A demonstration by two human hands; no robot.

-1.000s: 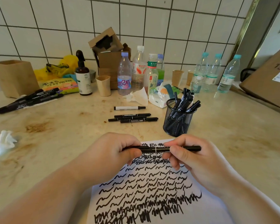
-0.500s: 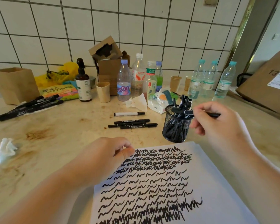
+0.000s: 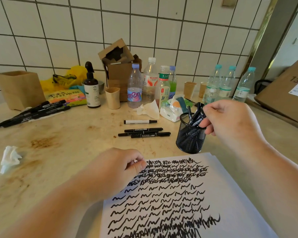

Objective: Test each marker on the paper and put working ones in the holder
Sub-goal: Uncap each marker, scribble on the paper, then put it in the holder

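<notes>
A: Reading from the left with the holder as landmark, what is lying on the desk?

B: Far left of the holder, a bundle of dark markers is lying slantwise; I am not counting them, since they overlap. Nearer the viewer, a crumpled tissue is sitting well left of the holder. Just left of the holder, four markers are lying with long axes running left to right: one white-barrelled marker farthest from the viewer, then three black markers packed side by side.

A: What is the left hand doing?

B: It is resting at the left top corner of the paper, nearer the viewer than the holder, fingers loosely curled and grasping nothing.

A: And the right hand?

B: It is hovering at the holder's right rim, its grip pinching one black marker. That marker is slanting down and leftward, its lower end already inside the mesh among others I cannot count.

A: Which relation is governing the coming move?

B: Judging from this, the drop is nearly done; letting go is what remains. The next candidates are lying left of the holder, so the left hand is sitting nearer them, though either could be reaching across.
</notes>
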